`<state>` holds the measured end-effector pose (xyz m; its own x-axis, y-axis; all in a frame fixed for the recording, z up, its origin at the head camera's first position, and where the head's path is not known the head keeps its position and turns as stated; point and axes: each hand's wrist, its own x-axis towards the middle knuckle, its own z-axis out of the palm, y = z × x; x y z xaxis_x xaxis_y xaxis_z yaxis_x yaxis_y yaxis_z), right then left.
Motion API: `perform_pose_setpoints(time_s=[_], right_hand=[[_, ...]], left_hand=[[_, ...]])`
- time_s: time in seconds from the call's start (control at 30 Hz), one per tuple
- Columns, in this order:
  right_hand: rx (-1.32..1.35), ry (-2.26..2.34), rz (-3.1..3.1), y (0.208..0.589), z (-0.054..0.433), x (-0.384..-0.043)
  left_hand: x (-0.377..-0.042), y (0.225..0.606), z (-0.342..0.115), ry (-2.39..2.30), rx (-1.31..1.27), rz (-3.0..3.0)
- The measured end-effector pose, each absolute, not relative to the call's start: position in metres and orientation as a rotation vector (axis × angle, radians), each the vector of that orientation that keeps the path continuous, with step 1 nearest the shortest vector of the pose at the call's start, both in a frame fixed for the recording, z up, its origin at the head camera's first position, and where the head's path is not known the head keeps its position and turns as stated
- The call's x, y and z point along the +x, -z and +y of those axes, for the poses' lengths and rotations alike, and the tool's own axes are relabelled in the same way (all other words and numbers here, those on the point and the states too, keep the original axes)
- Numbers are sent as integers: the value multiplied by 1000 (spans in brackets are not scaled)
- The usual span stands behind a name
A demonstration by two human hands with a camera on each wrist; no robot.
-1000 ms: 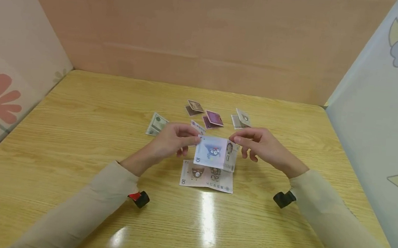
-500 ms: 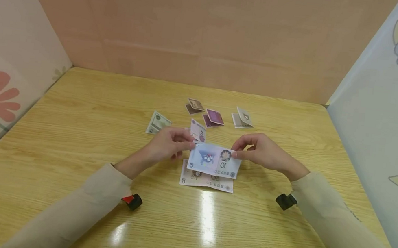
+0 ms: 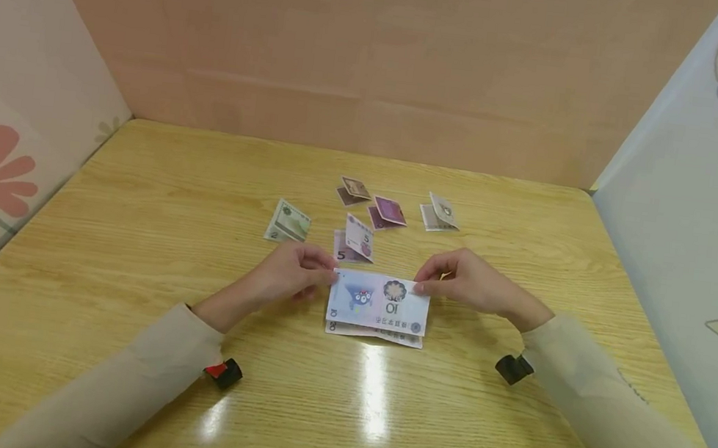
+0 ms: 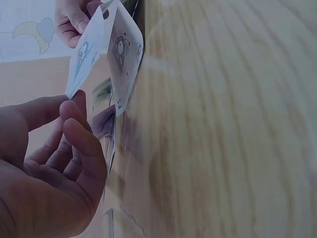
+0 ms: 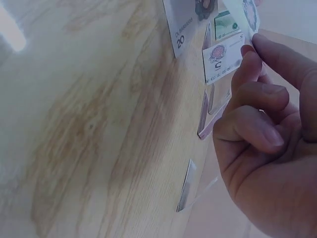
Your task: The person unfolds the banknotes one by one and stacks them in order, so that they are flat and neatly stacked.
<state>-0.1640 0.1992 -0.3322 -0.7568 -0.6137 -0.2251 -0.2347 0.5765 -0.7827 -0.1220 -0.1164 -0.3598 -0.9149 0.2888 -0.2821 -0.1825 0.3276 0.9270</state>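
A bluish play banknote marked 10 (image 3: 349, 310) is stretched flat between my two hands. At its left end the thumb and finger of my left hand (image 3: 294, 272) pinch a corner. My right hand (image 3: 468, 284) pinches the opposite upper corner, its other fingers curled below, as the right wrist view shows. Under the 10 note, mostly covered in the head view, a creased note marked 20 (image 4: 124, 54) lies on the table. The left wrist view shows a gap between the two notes. Just beyond my left fingertips stands a half-folded 5 note (image 3: 360, 236).
More folded notes stand around on the wooden table (image 3: 128, 264): a green 2 note (image 3: 289, 221), a brown note (image 3: 355, 190), a purple note (image 3: 388, 212) and a grey one (image 3: 442, 211). Patterned walls rise at left and right, a plain one behind.
The 10 note, first folded over at its right side, has been opened out flat. Both hands have brought it nearer, over the 20 note, uncovering the 5 note behind.
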Motion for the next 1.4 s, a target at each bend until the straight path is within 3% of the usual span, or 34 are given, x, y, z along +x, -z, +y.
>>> perform_pose_setpoints(time_s=[0.83,1.4], right_hand=[[-788,904,2492,351,189,-155],[-740,823,2563,358,185,-150]], left_hand=[[-123,365,-103,-1116,388,2562],[-125,365,-99,-1013,384,2642]])
